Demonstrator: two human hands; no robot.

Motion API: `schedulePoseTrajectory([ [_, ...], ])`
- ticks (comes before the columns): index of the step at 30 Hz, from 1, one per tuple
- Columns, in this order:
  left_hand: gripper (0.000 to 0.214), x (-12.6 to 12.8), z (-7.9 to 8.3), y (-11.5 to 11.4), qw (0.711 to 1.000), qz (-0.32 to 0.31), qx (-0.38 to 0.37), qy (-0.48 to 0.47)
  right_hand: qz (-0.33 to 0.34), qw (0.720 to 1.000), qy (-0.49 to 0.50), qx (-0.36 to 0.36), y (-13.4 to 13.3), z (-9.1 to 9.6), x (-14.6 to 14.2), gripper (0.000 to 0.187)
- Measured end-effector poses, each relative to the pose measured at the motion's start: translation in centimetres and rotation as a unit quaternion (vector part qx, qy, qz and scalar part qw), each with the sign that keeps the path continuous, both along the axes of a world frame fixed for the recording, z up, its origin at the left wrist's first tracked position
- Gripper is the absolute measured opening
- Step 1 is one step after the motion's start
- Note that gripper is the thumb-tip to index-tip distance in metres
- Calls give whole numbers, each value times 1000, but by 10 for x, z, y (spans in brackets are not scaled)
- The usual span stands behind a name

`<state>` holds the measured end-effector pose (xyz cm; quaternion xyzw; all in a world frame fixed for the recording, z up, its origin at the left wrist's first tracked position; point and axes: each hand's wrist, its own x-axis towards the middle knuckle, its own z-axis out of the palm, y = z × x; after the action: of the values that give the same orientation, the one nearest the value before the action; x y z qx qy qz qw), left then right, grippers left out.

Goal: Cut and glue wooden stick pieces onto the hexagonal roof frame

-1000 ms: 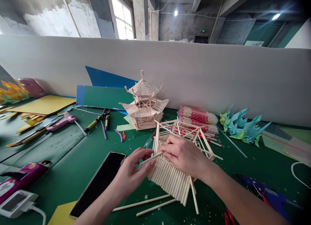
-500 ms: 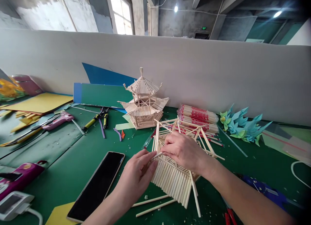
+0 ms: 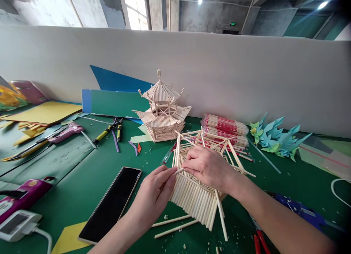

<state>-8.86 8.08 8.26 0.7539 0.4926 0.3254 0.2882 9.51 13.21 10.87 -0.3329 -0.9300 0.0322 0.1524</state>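
Stick (image 3: 179,170): thin wooden one, lay along top edge of roof panel (image 3: 196,203).
L hand (image 3: 156,192): fingers closed, pinched the left end of it.
R hand (image 3: 210,168): fingers curled, pinched the right end; hand was over the panel.
Roof panel: row of sticks w/ open frame, on green table (image 3: 82,173), in front of pagoda model (image 3: 161,113).
Nearby: phone (image 3: 111,204) just left of L hand; 2 loose sticks (image 3: 172,224) below panel.

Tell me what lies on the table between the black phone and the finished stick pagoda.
In the head view, mostly bare green mat, with a curved purple strip and a small orange scrap nearer the pagoda than the phone.
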Motion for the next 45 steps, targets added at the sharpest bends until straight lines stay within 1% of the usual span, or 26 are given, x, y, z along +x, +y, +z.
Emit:
schedulePoseTrajectory([
  [5, 32, 0, -3, 0, 1000, 10, -6, 5, -7, 1000, 11, -16, 0, -4, 2, 20],
  [7, 31, 0, -2, -1, 1000, 14, 5, 18, -12, 1000, 15, -23, -1, -3, 3, 19],
  [8, 30, -1, -1, -3, 999, 27, 23, 25, -20, 999, 20, -23, -3, -1, 5, 21],
  [10, 30, -4, 2, -7, 994, 74, 78, 29, -49, 998, 39, -17, -9, 5, 13, 29],
  [12, 29, -11, 3, -15, 981, 131, 142, 20, -104, 989, 104, -3, -21, 11, 27, 32],
  [13, 28, -15, 2, -20, 974, 150, 168, 12, -145, 976, 165, 4, -30, 13, 35, 28],
  [14, 26, -20, 0, -27, 967, 164, 193, 13, -192, 952, 237, 16, -40, 12, 44, 19],
  [15, 23, -24, -4, -33, 962, 170, 211, 20, -244, 921, 300, 44, -53, 9, 53, 8],
  [16, 22, -28, -9, -41, 961, 158, 225, 30, -297, 886, 349, 62, -66, 4, 60, 8],
  [17, 20, -30, -16, -48, 962, 141, 232, 39, -323, 855, 401, 59, -80, -5, 66, 17],
  [18, 20, -31, -24, -55, 963, 108, 239, 56, -330, 839, 427, 65, -93, -16, 69, 29],
  [20, 21, -28, -41, -68, 963, 35, 252, 86, -339, 827, 446, 54, -116, -44, 68, 34],
  [21, 23, -25, -48, -74, 965, -1, 242, 99, -343, 828, 442, 37, -125, -60, 65, 32],
  [22, 23, -20, -55, -78, 968, -9, 232, 96, -348, 827, 439, 30, -132, -75, 60, 29],
  [24, 24, -9, -64, -84, 971, -15, 223, 85, -369, 822, 433, 30, -140, -101, 50, 12],
  [25, 22, -4, -67, -86, 973, -9, 219, 74, -374, 821, 431, 30, -142, -111, 46, 9],
  [27, 19, 5, -71, -88, 977, -1, 209, 49, -371, 827, 421, 34, -143, -122, 41, 11],
  [30, 15, 13, -74, -89, 983, 4, 181, 23, -356, 841, 406, 45, -143, -126, 41, 12],
  [33, 13, 15, -75, -92, 982, 16, 181, 45, -336, 855, 394, 45, -144, -124, 42, 12],
  [34, 14, 14, -75, -93, 979, 19, 189, 72, -329, 859, 390, 42, -145, -125, 43, 12],
  [36, 16, 12, -75, -95, 964, 7, 202, 172, -317, 867, 383, 33, -146, -126, 42, 12],
  [38, 19, 8, -74, -95, 937, -17, 206, 283, -309, 873, 377, 25, -146, -128, 42, 11],
  [39, 20, 6, -73, -94, 925, -27, 207, 318, -306, 875, 374, 22, -146, -129, 42, 11],
  [41, 23, 3, -74, -92, 910, -41, 211, 353, -303, 878, 369, 17, -145, -130, 41, 11],
  [45, 26, 1, -77, -88, 896, -56, 225, 378, -307, 881, 359, 16, -145, -130, 42, 11],
])
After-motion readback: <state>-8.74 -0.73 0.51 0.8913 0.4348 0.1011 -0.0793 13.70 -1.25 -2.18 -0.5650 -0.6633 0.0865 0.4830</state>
